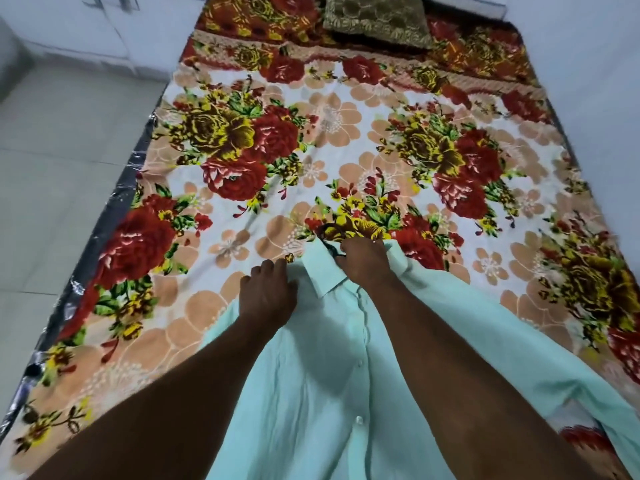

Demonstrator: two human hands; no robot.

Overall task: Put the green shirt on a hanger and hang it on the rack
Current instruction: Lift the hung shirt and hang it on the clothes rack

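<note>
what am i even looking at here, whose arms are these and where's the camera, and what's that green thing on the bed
There is only one picture, taken by a wide-angle camera worn on a person's head, looking forward and down. That is why two bare arms reach in from the bottom: they belong to the wearer. No machine is involved.

The surface is a bed covered with a floral bedsheet. A brown and gold cushion lies at the far end.

The pale green shirt lies buttoned on the bed. The right hand is at the collar, closed in a grip around a dark hanger, whose hook pokes out past the collar. The left hand presses on the shirt's shoulder area. No rack is visible.
</note>
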